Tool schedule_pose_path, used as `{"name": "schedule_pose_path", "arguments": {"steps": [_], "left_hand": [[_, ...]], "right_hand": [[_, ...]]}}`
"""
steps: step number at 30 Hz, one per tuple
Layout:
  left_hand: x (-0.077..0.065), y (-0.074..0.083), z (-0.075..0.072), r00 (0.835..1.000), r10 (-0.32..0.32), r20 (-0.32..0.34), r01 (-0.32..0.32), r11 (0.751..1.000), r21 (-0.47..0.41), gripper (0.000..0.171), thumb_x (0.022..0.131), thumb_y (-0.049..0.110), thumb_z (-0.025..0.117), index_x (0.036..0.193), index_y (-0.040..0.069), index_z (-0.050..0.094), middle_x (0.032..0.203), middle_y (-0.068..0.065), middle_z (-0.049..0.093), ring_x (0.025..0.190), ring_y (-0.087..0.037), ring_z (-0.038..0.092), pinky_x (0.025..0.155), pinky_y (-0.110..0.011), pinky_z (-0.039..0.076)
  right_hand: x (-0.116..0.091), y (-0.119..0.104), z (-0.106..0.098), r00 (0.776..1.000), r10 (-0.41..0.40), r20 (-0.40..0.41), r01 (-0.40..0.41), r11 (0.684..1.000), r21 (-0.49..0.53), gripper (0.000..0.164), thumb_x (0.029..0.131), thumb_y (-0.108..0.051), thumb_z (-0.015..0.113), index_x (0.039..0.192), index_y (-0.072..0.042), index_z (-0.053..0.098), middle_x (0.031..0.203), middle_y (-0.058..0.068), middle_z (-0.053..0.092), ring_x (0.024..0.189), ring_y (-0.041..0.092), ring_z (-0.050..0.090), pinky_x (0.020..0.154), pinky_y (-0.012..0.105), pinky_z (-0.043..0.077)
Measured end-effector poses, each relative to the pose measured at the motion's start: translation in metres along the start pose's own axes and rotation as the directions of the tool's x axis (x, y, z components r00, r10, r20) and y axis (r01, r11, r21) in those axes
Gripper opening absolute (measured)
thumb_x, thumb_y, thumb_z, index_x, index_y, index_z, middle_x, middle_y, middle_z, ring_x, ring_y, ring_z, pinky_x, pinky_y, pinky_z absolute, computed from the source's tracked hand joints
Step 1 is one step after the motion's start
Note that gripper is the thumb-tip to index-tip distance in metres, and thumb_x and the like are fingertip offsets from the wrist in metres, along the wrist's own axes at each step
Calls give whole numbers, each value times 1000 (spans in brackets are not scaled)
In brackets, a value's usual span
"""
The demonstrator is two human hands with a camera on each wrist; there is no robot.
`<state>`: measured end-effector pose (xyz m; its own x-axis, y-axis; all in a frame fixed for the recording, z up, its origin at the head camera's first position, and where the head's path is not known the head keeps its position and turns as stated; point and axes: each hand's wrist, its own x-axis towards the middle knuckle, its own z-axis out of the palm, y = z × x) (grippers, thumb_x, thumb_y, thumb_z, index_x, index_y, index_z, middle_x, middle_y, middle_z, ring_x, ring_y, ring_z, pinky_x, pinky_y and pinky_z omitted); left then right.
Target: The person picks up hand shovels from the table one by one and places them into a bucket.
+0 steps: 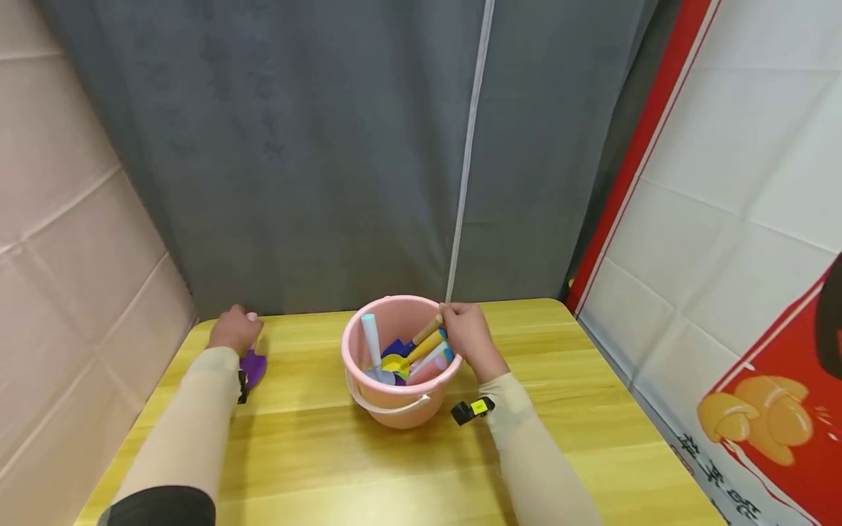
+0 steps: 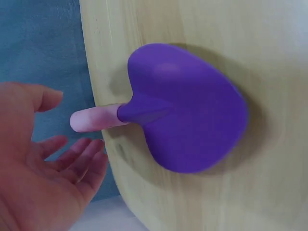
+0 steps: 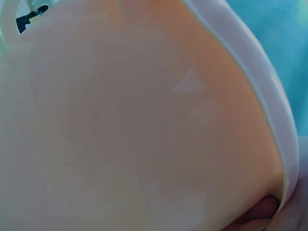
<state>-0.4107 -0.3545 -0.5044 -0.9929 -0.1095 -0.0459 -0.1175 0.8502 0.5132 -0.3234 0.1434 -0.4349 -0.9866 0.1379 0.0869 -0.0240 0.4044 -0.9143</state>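
Note:
A purple toy shovel (image 2: 192,108) with a pink handle lies at the far left of the table. My left hand (image 1: 235,329) is beside its handle; in the left wrist view the thumb and fingers (image 2: 79,159) are spread apart on either side of the handle's end, with a gap to it. A pink bucket (image 1: 388,418) stands mid-table, its white handle hanging at the front. With my right hand (image 1: 470,337) I grip the bucket's right rim; one fingertip shows under the rim in the right wrist view. Inside the bucket are several toy tools, including a yellow shovel (image 1: 395,364).
The yellow wood-grain table (image 1: 316,467) ends at a grey curtain (image 1: 316,161) behind. White sheeting hangs at the left, and a white and red printed sheet (image 1: 743,183) at the right. A blue shovel with a wooden handle (image 1: 427,330) leans inside the bucket.

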Motion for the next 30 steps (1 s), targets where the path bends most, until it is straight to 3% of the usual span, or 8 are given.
{"name": "schedule_pose_path", "arguments": {"steps": [5,8,12,15,18,22,26,30], "left_hand": [[7,-7,5,989,-88,116,92,995,-35,91,106,33,51,165,-20,5,155,-54,29,140,-67,39,119,-73,36],[10,-15,7,987,-106,121,109,994,-25,97,103,29,55,166,-17,-2,158,-55,21,145,-70,32,121,-75,33],[11,-24,11,993,-87,80,85,996,33,92,100,23,56,165,-20,8,155,-57,23,142,-73,32,120,-76,33],[10,-28,12,993,-91,80,87,994,60,80,107,24,47,163,-21,12,155,-56,24,143,-73,31,121,-75,31],[9,-29,10,991,-89,96,84,995,55,74,114,28,34,164,-20,12,158,-53,24,147,-72,27,123,-75,28],[7,-26,4,992,-69,103,64,997,52,74,115,29,31,164,-21,9,159,-52,25,148,-70,27,123,-73,29],[3,-28,1,993,-65,99,62,997,35,72,114,30,34,161,-22,17,155,-52,33,142,-68,40,121,-72,35],[-1,-30,-2,992,-76,99,76,997,4,67,108,29,49,147,-23,34,136,-46,50,118,-58,56,106,-67,48]], "right_hand": [[0,3,3,1000,-11,4,11,1000,12,42,115,-32,59,88,-4,77,75,5,60,70,19,59,61,25,49],[-1,1,7,1000,-13,7,13,1000,9,42,115,-31,59,90,-4,78,76,5,61,71,19,59,62,26,49],[-2,-2,11,1000,-13,17,13,1000,-6,40,115,-31,59,92,-5,79,77,6,62,74,20,60,63,26,49],[-1,-3,13,999,-31,29,32,999,-23,41,115,-31,58,91,-6,79,76,5,61,72,20,59,63,26,48],[0,-3,15,998,-53,26,54,998,-29,42,115,-30,58,87,-5,77,73,4,59,70,19,57,61,26,46],[2,-5,16,998,-67,15,67,997,-26,42,115,-30,58,85,-6,76,72,3,58,70,19,57,62,26,46],[2,-6,17,998,-59,19,60,998,-26,41,115,-30,59,87,-6,78,74,4,59,71,20,57,63,27,47],[2,-5,19,998,-56,23,57,998,-34,41,115,-31,58,90,-6,79,77,5,61,74,20,59,64,27,48]]}}
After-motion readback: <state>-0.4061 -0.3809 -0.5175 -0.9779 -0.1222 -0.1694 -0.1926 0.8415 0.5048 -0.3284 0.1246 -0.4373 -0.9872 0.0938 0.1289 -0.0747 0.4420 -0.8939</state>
